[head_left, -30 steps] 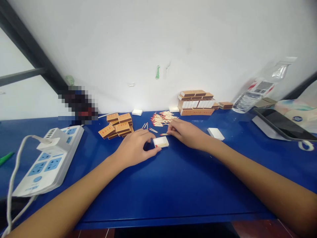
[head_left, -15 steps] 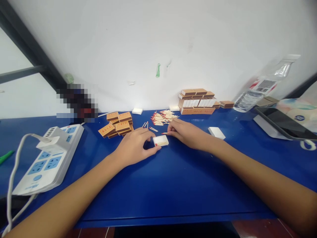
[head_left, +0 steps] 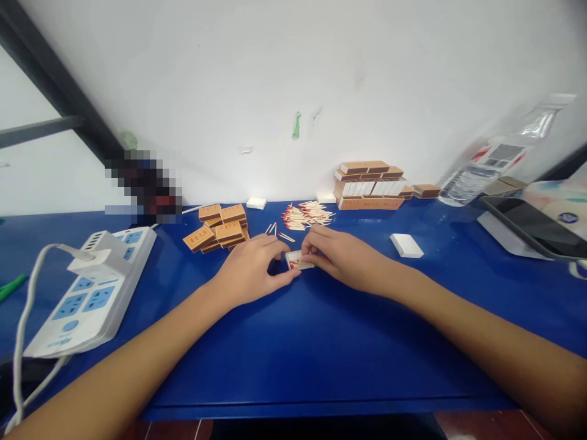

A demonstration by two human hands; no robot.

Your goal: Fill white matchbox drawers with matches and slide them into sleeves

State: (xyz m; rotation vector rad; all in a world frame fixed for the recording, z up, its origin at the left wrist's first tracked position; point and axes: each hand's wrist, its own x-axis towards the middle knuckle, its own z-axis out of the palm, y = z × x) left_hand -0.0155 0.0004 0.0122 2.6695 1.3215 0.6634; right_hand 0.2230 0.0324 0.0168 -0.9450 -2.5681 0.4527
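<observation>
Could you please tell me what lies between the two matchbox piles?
The head view shows a match heap, loose matches and two white boxes between them.

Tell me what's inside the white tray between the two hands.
Inside the white tray, red-headed matches show toward the left end. The right hand covers much of the right end, so contents there can't be seen.

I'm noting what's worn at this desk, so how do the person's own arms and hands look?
The ungloved left hand and ungloved right hand show no rings. The left forearm and right forearm are bare, with no sleeve, watch or bracelet visible.
</observation>
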